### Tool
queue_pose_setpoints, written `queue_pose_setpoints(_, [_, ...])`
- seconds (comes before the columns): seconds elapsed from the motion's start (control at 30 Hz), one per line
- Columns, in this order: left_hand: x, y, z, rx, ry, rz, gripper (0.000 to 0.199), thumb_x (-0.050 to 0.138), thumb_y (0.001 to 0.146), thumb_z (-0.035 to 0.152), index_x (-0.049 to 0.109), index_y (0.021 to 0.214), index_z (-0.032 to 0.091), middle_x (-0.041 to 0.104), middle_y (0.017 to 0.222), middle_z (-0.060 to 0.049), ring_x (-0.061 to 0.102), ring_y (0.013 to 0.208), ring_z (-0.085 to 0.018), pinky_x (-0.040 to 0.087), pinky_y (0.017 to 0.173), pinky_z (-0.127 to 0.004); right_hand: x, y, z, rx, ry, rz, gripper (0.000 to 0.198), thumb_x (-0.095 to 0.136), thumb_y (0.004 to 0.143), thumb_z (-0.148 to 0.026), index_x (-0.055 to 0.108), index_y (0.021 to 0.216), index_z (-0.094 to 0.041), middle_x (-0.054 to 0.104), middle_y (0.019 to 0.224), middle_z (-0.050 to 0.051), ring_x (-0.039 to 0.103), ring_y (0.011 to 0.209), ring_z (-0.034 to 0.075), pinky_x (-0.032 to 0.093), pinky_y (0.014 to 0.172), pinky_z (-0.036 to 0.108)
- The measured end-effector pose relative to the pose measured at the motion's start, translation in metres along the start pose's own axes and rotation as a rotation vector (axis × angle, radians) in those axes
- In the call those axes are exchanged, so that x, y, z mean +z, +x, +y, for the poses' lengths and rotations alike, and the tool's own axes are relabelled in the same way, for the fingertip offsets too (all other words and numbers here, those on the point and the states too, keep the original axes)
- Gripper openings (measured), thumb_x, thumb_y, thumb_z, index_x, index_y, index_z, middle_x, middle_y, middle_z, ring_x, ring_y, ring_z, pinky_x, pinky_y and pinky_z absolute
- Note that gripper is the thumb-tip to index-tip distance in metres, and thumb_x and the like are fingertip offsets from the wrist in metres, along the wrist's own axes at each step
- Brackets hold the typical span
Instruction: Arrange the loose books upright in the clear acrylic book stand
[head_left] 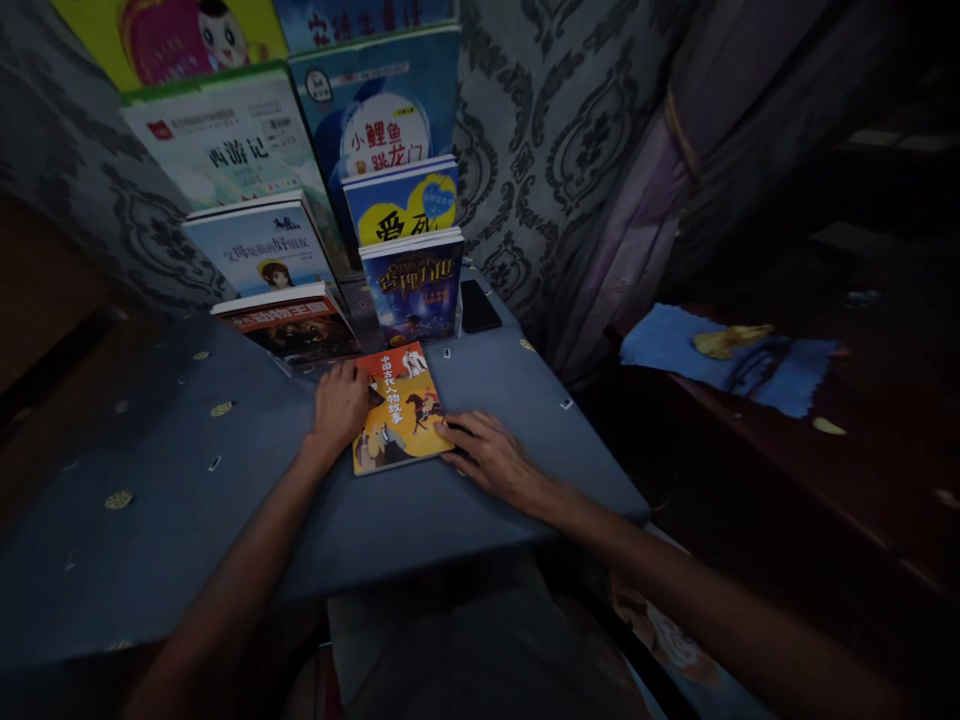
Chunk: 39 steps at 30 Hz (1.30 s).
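Observation:
A book with an orange and yellow cover point(401, 405) lies on the blue-grey table cover, a horse rider and other figures drawn on it. My left hand point(341, 405) is closed at its left edge, fingers bent against the side. At the lower right edge rests my right hand point(491, 455), fingers stretched out and the tips touching the cover. Just behind stand a dark blue book point(414, 290) and, farther left, a book with a lion on its cover point(296, 328).
More books stand in two tiered columns, among them a white-and-green one point(232, 150) and a blue-and-yellow one point(405, 205). A black phone point(478, 306) lies beside them. Patterned curtain point(540, 130) hangs behind. On the right, a blue cloth point(667, 350) lies on a dark red surface.

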<state>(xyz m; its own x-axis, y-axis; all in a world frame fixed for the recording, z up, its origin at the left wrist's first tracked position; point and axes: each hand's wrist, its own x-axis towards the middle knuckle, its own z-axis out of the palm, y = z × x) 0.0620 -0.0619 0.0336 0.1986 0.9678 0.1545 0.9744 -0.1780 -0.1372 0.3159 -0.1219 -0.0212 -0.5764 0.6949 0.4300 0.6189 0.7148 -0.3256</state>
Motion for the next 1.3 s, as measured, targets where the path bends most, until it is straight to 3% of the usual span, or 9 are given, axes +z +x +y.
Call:
queue_pose_setpoints(0.17, [-0.018, -0.005, 0.016, -0.01, 0.011, -0.074, 0.035, 0.036, 0.099, 0.021, 0.066, 0.115, 0.015, 0.064, 0.121, -0.017, 0.058, 0.115, -0.031, 0.055, 0.084, -0.039, -0.008, -0.001, -0.015, 0.023, 0.018, -0.025, 0.032, 0.06, 0.097, -0.031, 0.066, 0.126, -0.018, 0.067, 0.121, 0.015, 0.064, 0.108, 0.029, 0.055, 0.096, 0.048])
queue_pose_setpoints(0.4, [-0.041, -0.01, 0.038, -0.012, 0.0, -0.18, 0.055, 0.032, 0.104, 0.051, 0.071, 0.109, 0.012, 0.07, 0.116, -0.018, 0.064, 0.116, -0.032, 0.052, 0.091, -0.039, -0.01, 0.002, -0.065, -0.104, 0.076, -0.148, 0.035, 0.065, 0.094, -0.028, 0.064, 0.126, -0.015, 0.069, 0.121, 0.014, 0.063, 0.111, 0.028, 0.053, 0.098, 0.045])
queue_pose_setpoints(0.57, [-0.048, -0.02, 0.062, 0.09, 0.043, -0.199, 0.059, 0.046, 0.098, 0.058, 0.067, 0.117, 0.007, 0.069, 0.117, -0.023, 0.062, 0.117, -0.037, 0.051, 0.091, -0.042, -0.007, 0.011, -0.081, -0.191, 0.134, -0.219, 0.041, 0.067, 0.092, -0.025, 0.062, 0.132, -0.015, 0.07, 0.124, 0.012, 0.06, 0.116, 0.027, 0.048, 0.104, 0.043])
queue_pose_setpoints(0.77, [-0.048, -0.024, 0.074, 0.103, 0.12, -0.205, 0.043, 0.042, 0.099, 0.03, 0.063, 0.123, 0.001, 0.069, 0.116, -0.025, 0.066, 0.111, -0.036, 0.052, 0.087, -0.044, -0.002, 0.011, -0.06, -0.233, 0.244, -0.207, 0.029, 0.058, 0.098, -0.023, 0.068, 0.124, -0.016, 0.073, 0.121, 0.01, 0.061, 0.116, 0.025, 0.048, 0.103, 0.044])
queue_pose_setpoints(0.97, [-0.057, -0.016, 0.071, 0.142, 0.101, -0.293, 0.044, 0.036, 0.1, 0.028, 0.067, 0.117, 0.002, 0.074, 0.106, -0.023, 0.072, 0.102, -0.034, 0.055, 0.084, -0.042, -0.008, 0.019, -0.015, 0.035, 0.3, -0.01, 0.023, 0.053, 0.099, -0.017, 0.074, 0.108, -0.015, 0.076, 0.103, 0.011, 0.069, 0.099, 0.023, 0.055, 0.092, 0.038])
queue_pose_setpoints(1.07, [-0.066, -0.012, 0.071, 0.144, 0.082, -0.338, 0.044, 0.035, 0.101, 0.029, 0.07, 0.111, 0.006, 0.075, 0.103, -0.022, 0.073, 0.1, -0.033, 0.055, 0.086, -0.041, -0.01, 0.022, 0.003, 0.146, 0.341, 0.089, 0.023, 0.053, 0.098, -0.016, 0.075, 0.106, -0.018, 0.075, 0.107, 0.009, 0.07, 0.102, 0.022, 0.056, 0.092, 0.037])
queue_pose_setpoints(1.3, [-0.072, -0.005, 0.065, 0.144, 0.05, -0.38, 0.044, 0.035, 0.101, 0.03, 0.073, 0.104, 0.009, 0.076, 0.105, -0.021, 0.073, 0.1, -0.034, 0.054, 0.086, -0.042, -0.01, 0.021, 0.009, 0.216, 0.373, 0.133, 0.023, 0.054, 0.097, -0.018, 0.076, 0.104, -0.018, 0.074, 0.115, 0.01, 0.07, 0.108, 0.023, 0.056, 0.097, 0.04])
